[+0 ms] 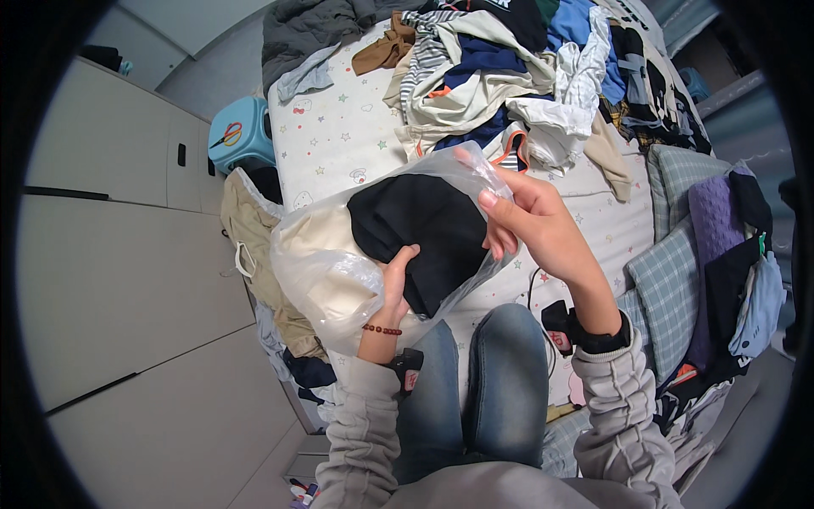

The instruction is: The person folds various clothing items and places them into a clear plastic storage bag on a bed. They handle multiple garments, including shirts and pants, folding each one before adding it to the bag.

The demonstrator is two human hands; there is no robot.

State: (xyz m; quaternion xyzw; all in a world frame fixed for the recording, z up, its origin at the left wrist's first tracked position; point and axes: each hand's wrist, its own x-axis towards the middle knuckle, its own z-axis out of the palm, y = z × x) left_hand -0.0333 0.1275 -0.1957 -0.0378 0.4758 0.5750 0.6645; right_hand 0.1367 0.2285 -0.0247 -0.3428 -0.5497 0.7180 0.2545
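A clear plastic bag [327,270] is held above the bed, over my knees. Cream-coloured cloth [318,235] shows inside it on the left. My left hand [395,286] grips a folded black garment [423,223] at the bag's mouth, thumb on top and the other fingers hidden beneath. Between thumb and index finger, my right hand [531,213] pinches the bag's upper right rim; its remaining fingers curl by the black cloth's right edge. How deep the black garment sits in the bag I cannot tell.
A heap of clothes [483,83] covers the bed's far side. Scissors [230,134] lie on a blue stool [241,124] at the left. Beige trousers [273,280] hang over the bed's left edge, near the cabinet [127,267]. Plaid pillows [671,292] and a thin black cable [531,286] are at the right.
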